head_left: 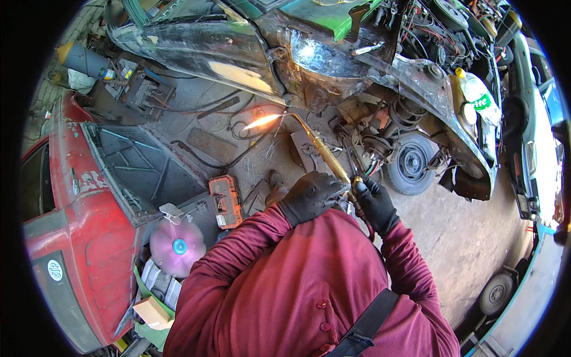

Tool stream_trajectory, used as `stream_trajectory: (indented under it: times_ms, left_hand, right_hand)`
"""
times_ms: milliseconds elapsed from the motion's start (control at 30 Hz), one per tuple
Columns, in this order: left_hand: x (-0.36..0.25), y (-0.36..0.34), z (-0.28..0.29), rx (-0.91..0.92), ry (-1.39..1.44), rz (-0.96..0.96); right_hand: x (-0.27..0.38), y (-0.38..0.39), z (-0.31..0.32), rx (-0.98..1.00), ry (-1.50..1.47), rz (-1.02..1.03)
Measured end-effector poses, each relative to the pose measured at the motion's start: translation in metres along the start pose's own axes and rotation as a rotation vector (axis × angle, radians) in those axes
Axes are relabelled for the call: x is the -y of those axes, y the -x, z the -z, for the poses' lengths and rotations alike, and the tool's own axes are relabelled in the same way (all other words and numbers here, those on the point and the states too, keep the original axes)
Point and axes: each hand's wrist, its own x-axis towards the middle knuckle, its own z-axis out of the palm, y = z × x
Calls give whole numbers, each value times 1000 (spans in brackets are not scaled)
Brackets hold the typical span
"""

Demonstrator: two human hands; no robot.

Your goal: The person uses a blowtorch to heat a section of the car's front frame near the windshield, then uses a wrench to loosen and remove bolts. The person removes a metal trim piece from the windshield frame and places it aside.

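Note:
A lit brass gas torch (326, 153) slants up and to the left from my hands, its thin bent tip throwing a yellow-orange flame (262, 122) to the left. My right hand (377, 205), in a black glove, is closed round the torch's rear end by the valve and hoses. Against the other side of the handle, my left hand (312, 197), also black-gloved, has its fingers pinched together. A small shiny bit shows at its fingertips, too hidden to name. Beyond the flame stands a stripped car body (333, 83) with a bare, bright metal patch (312, 52).
An orange toolbox (226, 201) and dark hoses (229, 162) lie on the floor. A red vehicle body (89, 238) stands at left, by a detached door frame (143, 163). A wheel (410, 163) rests under the stripped car. A plastic bottle (476, 92) stands on its edge.

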Motion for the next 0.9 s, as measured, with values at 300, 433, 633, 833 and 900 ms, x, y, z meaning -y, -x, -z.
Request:
stream_trajectory:
  times_ms: [300,433,633,833,900]
  left_hand:
    - [-1,-2,1,33,-25,5]
    - [-3,-3,1,42,-38,7]
    - [-5,-4,2,38,-17,28]
    - [-4,-5,1,4,-12,9]
    - [-4,-5,-1,-13,-6,2]
  right_hand:
    - [0,0,1,-4,-20,-14]
    - [-3,-2,5,23,-43,-26]
    - [-6,-2,6,6,-52,-47]
    - [-6,-2,4,-28,-43,-31]
    - [-7,-2,4,-29,-41,-41]
